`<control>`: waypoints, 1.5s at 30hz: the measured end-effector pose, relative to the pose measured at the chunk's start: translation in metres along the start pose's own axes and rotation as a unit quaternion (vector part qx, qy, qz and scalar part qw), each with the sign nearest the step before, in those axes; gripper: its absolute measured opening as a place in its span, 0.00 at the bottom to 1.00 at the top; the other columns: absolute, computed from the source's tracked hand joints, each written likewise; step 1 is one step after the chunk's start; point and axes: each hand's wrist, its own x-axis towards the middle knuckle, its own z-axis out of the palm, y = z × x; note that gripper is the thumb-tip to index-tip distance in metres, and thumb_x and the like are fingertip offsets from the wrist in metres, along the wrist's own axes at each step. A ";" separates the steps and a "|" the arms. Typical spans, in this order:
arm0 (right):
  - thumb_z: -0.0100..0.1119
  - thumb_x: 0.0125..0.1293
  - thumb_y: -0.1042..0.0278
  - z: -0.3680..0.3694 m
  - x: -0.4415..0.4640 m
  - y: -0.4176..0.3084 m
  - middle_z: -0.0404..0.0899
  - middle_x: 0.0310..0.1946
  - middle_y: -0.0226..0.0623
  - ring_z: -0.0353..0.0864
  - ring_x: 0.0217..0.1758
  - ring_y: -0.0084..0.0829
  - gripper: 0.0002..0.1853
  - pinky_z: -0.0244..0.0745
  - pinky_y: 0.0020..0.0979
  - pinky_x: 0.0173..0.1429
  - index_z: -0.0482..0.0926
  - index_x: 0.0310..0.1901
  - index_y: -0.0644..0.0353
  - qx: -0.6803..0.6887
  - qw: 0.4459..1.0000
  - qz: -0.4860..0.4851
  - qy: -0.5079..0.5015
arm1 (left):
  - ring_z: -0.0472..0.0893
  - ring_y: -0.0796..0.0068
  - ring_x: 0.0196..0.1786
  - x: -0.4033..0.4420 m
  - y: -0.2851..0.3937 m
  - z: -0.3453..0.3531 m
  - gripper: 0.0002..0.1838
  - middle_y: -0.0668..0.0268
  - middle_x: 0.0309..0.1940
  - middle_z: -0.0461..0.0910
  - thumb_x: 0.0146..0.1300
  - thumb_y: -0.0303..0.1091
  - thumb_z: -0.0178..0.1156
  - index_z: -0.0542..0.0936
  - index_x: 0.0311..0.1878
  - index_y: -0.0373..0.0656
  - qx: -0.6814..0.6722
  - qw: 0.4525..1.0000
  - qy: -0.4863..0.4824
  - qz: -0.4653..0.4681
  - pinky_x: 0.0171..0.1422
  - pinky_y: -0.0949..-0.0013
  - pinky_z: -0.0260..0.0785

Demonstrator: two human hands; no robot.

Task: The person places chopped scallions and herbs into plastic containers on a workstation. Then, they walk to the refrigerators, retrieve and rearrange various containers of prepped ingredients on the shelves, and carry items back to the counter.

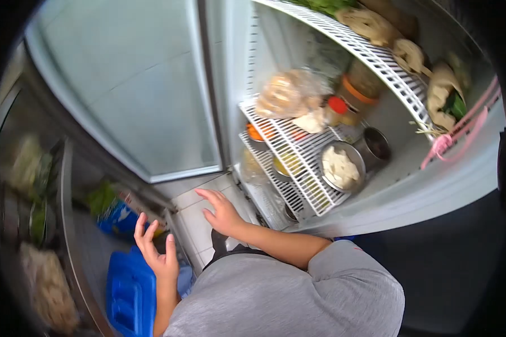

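My left hand (156,251) is raised in front of my body with the fingers apart and holds nothing. To its right, my right hand (221,212) is stretched out above the tiled floor, also with nothing in it. Nearest to my right hand is a fridge with white wire shelves (306,182). On its middle shelf stand a metal bowl (358,182) of white pieces, a dark metal cup (375,145), a bag of bread-like rounds (289,92) and a jar with a red lid (337,105). Below my left hand is a blue plastic container (130,292).
The glass fridge door (123,90) stands open at the left. A top shelf (388,62) holds greens and brown paper wrappings, with a pink ribbon (444,141) at its edge. On the left, a steel rack (67,224) carries bagged food (48,286) and a blue packet (118,216).
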 end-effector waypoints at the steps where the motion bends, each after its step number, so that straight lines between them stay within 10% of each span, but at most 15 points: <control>1: 0.58 0.59 0.79 -0.014 -0.003 0.014 0.76 0.57 0.46 0.75 0.62 0.45 0.30 0.69 0.40 0.67 0.70 0.66 0.58 -0.014 1.000 0.013 0.024 | 0.68 0.52 0.70 0.018 -0.008 0.014 0.20 0.50 0.68 0.67 0.57 0.25 0.63 0.78 0.55 0.40 -0.039 0.999 0.006 -0.002 0.74 0.54 0.57; 16: 0.59 0.60 0.77 -0.069 -0.062 0.045 0.82 0.47 0.44 0.83 0.43 0.41 0.24 0.77 0.39 0.53 0.75 0.60 0.58 -0.168 0.870 0.353 0.299 | 0.75 0.60 0.64 0.215 -0.040 0.148 0.16 0.55 0.62 0.75 0.61 0.23 0.61 0.80 0.53 0.37 -0.285 0.922 -0.238 0.110 0.63 0.62 0.70; 24: 0.60 0.63 0.77 -0.102 0.023 -0.036 0.81 0.42 0.43 0.82 0.45 0.43 0.20 0.78 0.38 0.51 0.77 0.57 0.59 -0.351 0.867 0.092 0.343 | 0.76 0.64 0.60 0.223 -0.058 0.163 0.16 0.56 0.60 0.76 0.60 0.22 0.62 0.80 0.52 0.39 -0.308 0.879 -0.349 0.100 0.61 0.65 0.71; 30: 0.62 0.62 0.75 -0.096 0.023 -0.049 0.81 0.44 0.45 0.83 0.45 0.43 0.24 0.78 0.37 0.50 0.74 0.61 0.60 -0.332 0.841 0.170 0.392 | 0.76 0.65 0.60 0.234 -0.066 0.166 0.16 0.56 0.61 0.75 0.61 0.21 0.61 0.80 0.53 0.39 -0.325 0.876 -0.344 0.095 0.60 0.65 0.71; 34: 0.65 0.60 0.70 -0.122 -0.004 -0.060 0.79 0.49 0.51 0.81 0.47 0.49 0.39 0.76 0.43 0.53 0.59 0.72 0.61 -0.350 0.670 0.388 0.528 | 0.76 0.64 0.60 0.230 -0.078 0.166 0.16 0.56 0.61 0.76 0.61 0.22 0.61 0.80 0.52 0.39 -0.317 0.871 -0.360 0.103 0.60 0.65 0.71; 45: 0.65 0.59 0.78 -0.158 0.024 -0.093 0.80 0.41 0.43 0.82 0.37 0.33 0.23 0.78 0.31 0.43 0.77 0.58 0.62 -0.459 0.730 0.086 0.499 | 0.77 0.60 0.59 0.221 -0.053 0.185 0.14 0.54 0.58 0.77 0.59 0.25 0.63 0.81 0.50 0.39 -0.327 0.846 -0.398 0.137 0.58 0.64 0.72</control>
